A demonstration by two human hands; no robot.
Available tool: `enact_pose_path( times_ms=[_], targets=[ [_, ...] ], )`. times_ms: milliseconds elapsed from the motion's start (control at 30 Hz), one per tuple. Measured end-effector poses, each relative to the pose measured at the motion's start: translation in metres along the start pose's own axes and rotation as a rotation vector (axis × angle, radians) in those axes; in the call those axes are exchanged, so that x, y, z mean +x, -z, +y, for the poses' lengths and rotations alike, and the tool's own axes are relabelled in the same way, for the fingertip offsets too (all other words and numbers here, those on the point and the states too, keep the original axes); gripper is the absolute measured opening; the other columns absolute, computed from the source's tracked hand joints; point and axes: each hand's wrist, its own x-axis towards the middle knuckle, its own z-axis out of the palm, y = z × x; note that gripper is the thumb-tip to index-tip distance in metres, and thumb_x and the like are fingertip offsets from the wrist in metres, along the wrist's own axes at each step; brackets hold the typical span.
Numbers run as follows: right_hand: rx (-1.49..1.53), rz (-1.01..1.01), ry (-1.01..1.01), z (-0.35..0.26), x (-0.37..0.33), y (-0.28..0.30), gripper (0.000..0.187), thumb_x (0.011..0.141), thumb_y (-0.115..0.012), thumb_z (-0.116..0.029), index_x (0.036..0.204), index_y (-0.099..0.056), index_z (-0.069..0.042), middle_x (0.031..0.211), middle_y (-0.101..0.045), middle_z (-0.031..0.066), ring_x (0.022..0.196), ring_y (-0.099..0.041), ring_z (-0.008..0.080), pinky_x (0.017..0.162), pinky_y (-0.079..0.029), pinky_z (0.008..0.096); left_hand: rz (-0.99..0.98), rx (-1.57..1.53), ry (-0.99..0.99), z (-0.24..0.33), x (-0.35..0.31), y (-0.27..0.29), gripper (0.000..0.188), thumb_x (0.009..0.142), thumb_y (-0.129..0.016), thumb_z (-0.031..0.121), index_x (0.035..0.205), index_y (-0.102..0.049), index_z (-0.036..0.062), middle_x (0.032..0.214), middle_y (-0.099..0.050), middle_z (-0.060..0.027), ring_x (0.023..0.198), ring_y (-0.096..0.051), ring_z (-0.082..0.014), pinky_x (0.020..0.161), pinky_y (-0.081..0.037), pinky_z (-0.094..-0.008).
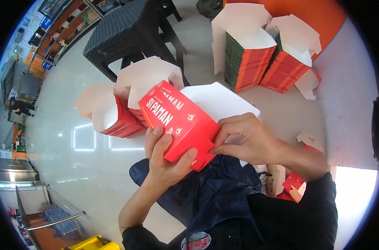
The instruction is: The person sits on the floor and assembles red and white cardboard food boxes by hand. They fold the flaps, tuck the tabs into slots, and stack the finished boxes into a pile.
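Note:
A red cardboard food box [189, 121] with white lettering and a white inside is held up over my lap, tilted, partly folded into shape. My left hand [166, 160] grips its near side, with the fingers on the printed face and the thumb by the lower corner. At the right end, my right hand [250, 139] pinches the edge of a red end flap between thumb and fingers. A wide white panel [223, 100] of the box stands open behind my right hand. The box's underside is hidden.
Stacks of flat red cartons [123, 123] lie beyond the box on the left. Taller green-and-red carton stacks [252, 66] stand on the floor ahead right. A black stool [118, 29] is behind. Formed boxes [295, 181] sit at my right. A person [21, 106] is far left.

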Motion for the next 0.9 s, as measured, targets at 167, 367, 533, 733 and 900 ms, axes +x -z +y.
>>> enact_pose_path(
  times_ms=[167,367,533,733,900],
  targets=[
    [0.151,0.027,-0.094,-0.001,-0.006,-0.003,0.018,0.078,-0.083,-0.007,0.083,-0.066,-0.001,0.087,-0.072,0.0106,0.081,-0.071,0.0200,0.072,-0.053,0.0303,0.120,0.025,-0.078,-0.007,-0.006,-0.006,0.071,0.077,-0.084,0.029,0.134,-0.043,0.0371,0.133,-0.041,-0.0114,0.132,-0.039,-0.0407,0.106,-0.039,-0.0578],
    [-0.106,-0.059,0.113,0.012,-0.009,-0.014,0.033,0.079,-0.083,-0.007,0.109,-0.069,-0.006,0.097,-0.073,0.0120,0.087,-0.072,0.0239,0.076,-0.055,0.0328,0.110,0.004,-0.133,-0.005,-0.017,-0.021,0.071,0.080,-0.079,0.040,0.140,-0.042,0.0324,0.136,-0.046,-0.0065,0.129,-0.043,-0.0347,0.108,-0.035,-0.0554],
    [-0.163,-0.142,0.431,0.037,-0.020,-0.010,0.024,0.081,-0.070,-0.008,0.105,-0.068,-0.004,0.096,-0.068,0.0163,0.091,-0.067,0.0365,0.077,-0.054,0.0416,-0.230,-1.062,0.837,0.013,-0.077,-0.011,0.100,0.071,-0.065,0.075,0.149,-0.034,0.0187,0.155,-0.033,-0.0092,0.140,-0.032,-0.0311,0.113,-0.029,-0.0548],
    [-0.377,-0.421,0.287,0.054,-0.044,-0.014,0.018,0.078,-0.069,-0.011,0.094,-0.062,-0.004,0.095,-0.064,0.0160,0.097,-0.065,0.0340,0.078,-0.053,0.0418,0.076,-1.547,1.206,0.049,-0.144,-0.029,0.086,0.075,-0.060,0.057,0.142,-0.035,0.0081,0.138,-0.044,-0.0162,0.126,-0.046,-0.0304,0.102,-0.043,-0.0481],
    [-0.409,0.218,0.426,0.090,-0.085,0.013,0.027,0.078,-0.076,-0.022,0.096,-0.063,-0.008,0.088,-0.062,0.0118,0.090,-0.064,0.0312,0.076,-0.052,0.0409,0.492,-1.132,1.273,0.055,-0.131,-0.062,0.080,0.064,-0.093,0.004,0.125,-0.042,0.0012,0.116,-0.053,-0.0175,0.108,-0.059,-0.0328,0.088,-0.057,-0.0460]
  ],
)
